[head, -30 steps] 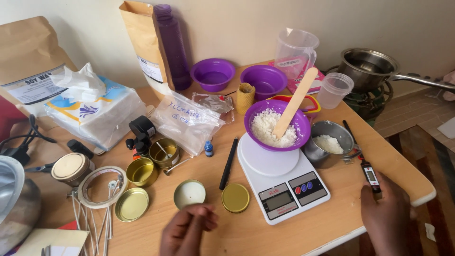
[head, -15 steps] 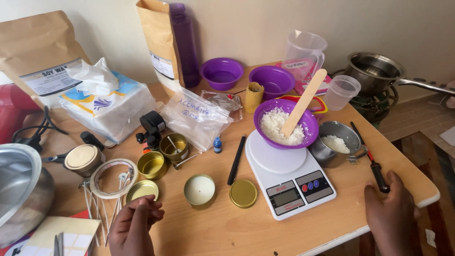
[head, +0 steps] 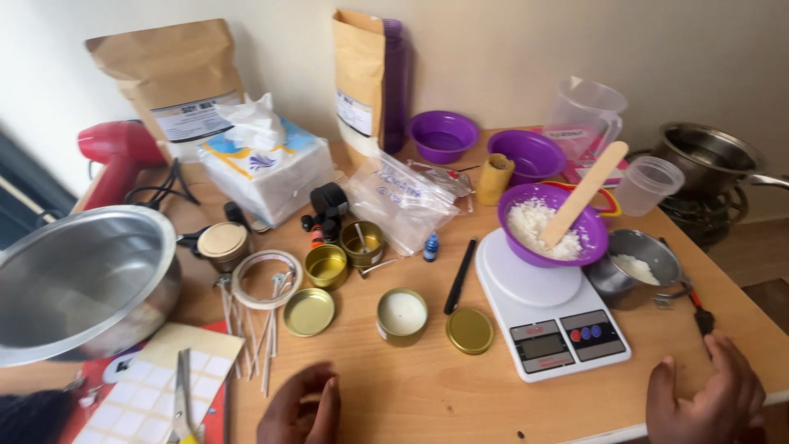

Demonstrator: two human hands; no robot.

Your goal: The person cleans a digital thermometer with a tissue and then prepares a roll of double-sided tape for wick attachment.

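My left hand (head: 301,409) hovers low over the wooden table (head: 427,395) near its front edge, fingers loosely curled, nothing visible in it. It is closest to a gold tin lid (head: 309,312) and a bundle of wick sticks (head: 256,345). My right hand (head: 713,403) rests flat on the table's front right edge, beside a black-handled tool (head: 697,306). A gold tin filled with white wax (head: 402,315) stands between the hands. A white kitchen scale (head: 549,316) carries a purple bowl of wax flakes (head: 552,224) with a wooden stick (head: 585,192) in it.
A large steel bowl (head: 82,279) sits at left above a sheet of stickers (head: 160,386) and scissors. Brown paper bags (head: 168,82), a tissue pack (head: 265,164), purple bowls (head: 444,134), a clear jug (head: 585,115) and a steel pot (head: 707,156) line the back. A small steel cup (head: 639,265) stands right of the scale.
My head has swung left, bringing the steel bowl and sticker sheet into view. My left hand has drawn back toward the table's front edge. My right hand stays on the right edge.
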